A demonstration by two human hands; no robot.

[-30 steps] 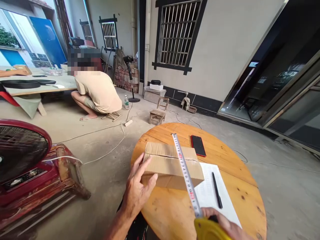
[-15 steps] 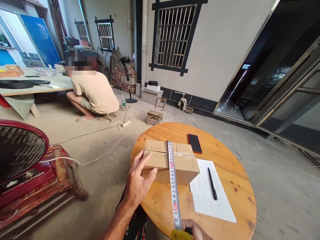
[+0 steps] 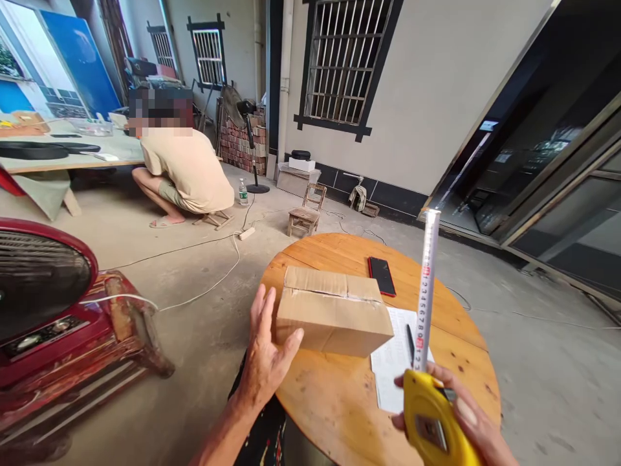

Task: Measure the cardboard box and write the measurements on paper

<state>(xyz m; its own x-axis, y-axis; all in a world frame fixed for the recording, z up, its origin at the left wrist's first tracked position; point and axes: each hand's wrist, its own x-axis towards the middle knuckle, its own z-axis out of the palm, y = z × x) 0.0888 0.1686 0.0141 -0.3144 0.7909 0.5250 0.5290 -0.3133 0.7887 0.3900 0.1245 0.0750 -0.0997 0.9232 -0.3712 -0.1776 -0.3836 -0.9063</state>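
A closed cardboard box [image 3: 334,317] rests on the round wooden table [image 3: 339,414]. My left hand [image 3: 269,353] is at the box's left end, fingers apart, the thumb along its near side; whether it touches is hard to tell. In my right hand [image 3: 466,408] is a yellow tape measure [image 3: 431,421], its blade [image 3: 425,291] drawn out and pointing up, clear of the box. Behind the blade, a sheet of paper [image 3: 388,375] lies on the table with a black pen [image 3: 410,343] on it, partly hidden. A red-edged phone [image 3: 381,276] lies beyond the box.
A red fan [image 3: 43,336] sits on a wooden stand [image 3: 130,343] at my left. Beyond the table are a small wooden chair [image 3: 306,213] and cables on the floor. Another person [image 3: 187,171] crouches on a low stool by a work table [image 3: 72,162].
The tape blade has come off the top of the box. My right hand has raised the tape measure to the right, blade upward. My left hand stays beside the box.
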